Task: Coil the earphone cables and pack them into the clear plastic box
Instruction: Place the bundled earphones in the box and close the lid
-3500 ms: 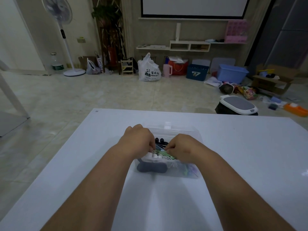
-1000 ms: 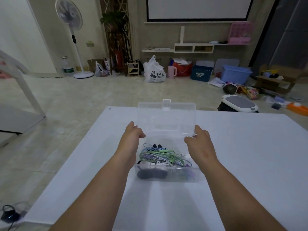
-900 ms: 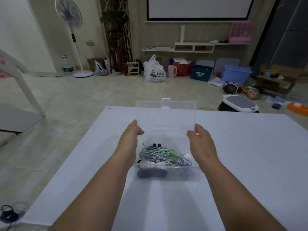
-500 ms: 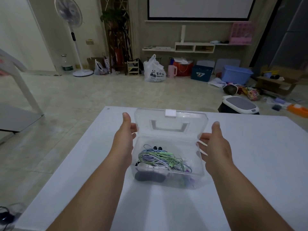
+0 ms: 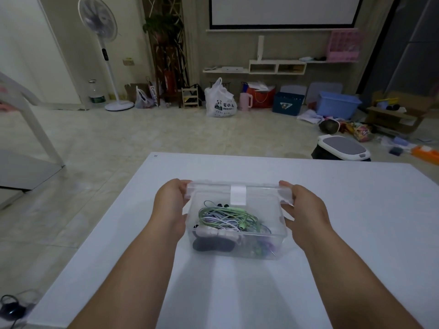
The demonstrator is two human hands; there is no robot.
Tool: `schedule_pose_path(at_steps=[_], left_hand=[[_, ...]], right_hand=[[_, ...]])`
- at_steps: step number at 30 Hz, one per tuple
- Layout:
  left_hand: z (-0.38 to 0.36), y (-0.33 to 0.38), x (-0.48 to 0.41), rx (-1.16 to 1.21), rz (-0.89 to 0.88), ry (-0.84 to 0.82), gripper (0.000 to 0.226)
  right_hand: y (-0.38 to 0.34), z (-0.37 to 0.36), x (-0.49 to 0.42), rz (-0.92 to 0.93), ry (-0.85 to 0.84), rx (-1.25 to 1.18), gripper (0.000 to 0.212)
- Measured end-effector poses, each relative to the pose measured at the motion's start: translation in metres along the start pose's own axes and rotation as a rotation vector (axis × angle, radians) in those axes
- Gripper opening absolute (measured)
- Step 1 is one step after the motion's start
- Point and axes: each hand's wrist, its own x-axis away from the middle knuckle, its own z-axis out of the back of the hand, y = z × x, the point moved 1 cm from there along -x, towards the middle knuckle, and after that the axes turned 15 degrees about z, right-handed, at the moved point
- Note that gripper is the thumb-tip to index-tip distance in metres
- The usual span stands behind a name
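My left grip (image 5: 171, 205) is curled round the left end of the lid (image 5: 237, 186), thumb on top. The clear plastic box (image 5: 273, 245) stands mid-bench (image 5: 356, 233), closer to the far edge, with green, white and purple earphone cables (image 5: 228, 216) loosely coiled inside. My right grip (image 5: 306, 210) holds the lid's right end in the same way.

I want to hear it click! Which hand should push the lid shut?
Neither wins, probably both: left hand and right hand each grip one end of the lid, with the white latch midway between.
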Motion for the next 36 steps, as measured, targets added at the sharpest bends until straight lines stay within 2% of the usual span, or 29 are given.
schedule_pose_path(at_steps=[2,6,8,9,11,15,17,20,24,29,31,34,36], left_hand=[[0.002,0.0,-0.002,-0.027,0.012,0.035,0.025],[0.002,0.002,-0.002,-0.005,0.02,0.047,0.011],[0.003,0.001,-0.002,-0.033,0.029,0.02,0.016],[0.002,0.001,-0.001,-0.058,0.033,0.005,0.02],[0.002,0.0,-0.004,-0.117,0.011,0.0,0.015],[0.005,-0.002,-0.009,-0.259,-0.059,0.065,0.023],[0.006,-0.003,-0.008,-0.353,-0.035,0.062,0.03],[0.006,-0.006,-0.008,-0.408,-0.03,0.075,0.025],[0.0,-0.01,-0.006,-0.48,-0.13,0.091,0.034],[-0.001,-0.01,-0.003,-0.513,-0.172,0.03,0.025],[-0.001,-0.012,0.0,-0.622,-0.199,-0.021,0.026],[-0.001,-0.017,0.002,-0.914,-0.287,-0.039,0.066],[-0.001,-0.02,-0.003,-1.034,-0.328,0.002,0.082]], right_hand=[[0.0,0.002,0.001,0.011,-0.017,0.005,0.022],[-0.002,0.001,0.004,0.035,-0.08,0.003,0.019],[-0.001,0.001,0.004,0.062,-0.076,0.009,0.016],[0.001,0.0,0.003,0.079,-0.073,0.006,0.019],[0.003,-0.001,0.003,0.109,-0.063,0.019,0.029],[0.002,-0.003,0.003,0.175,-0.084,0.159,0.04],[0.003,-0.004,0.004,0.222,-0.123,0.263,0.046],[0.007,-0.007,0.005,0.285,-0.155,0.373,0.051],[0.009,-0.007,0.004,0.343,-0.178,0.415,0.044],[0.009,-0.004,0.007,0.433,-0.255,0.503,0.029],[0.009,-0.006,0.011,0.428,-0.353,0.579,0.051],[0.01,-0.011,0.017,0.419,-0.494,0.821,0.099],[0.011,-0.013,0.017,0.452,-0.522,0.949,0.113]])
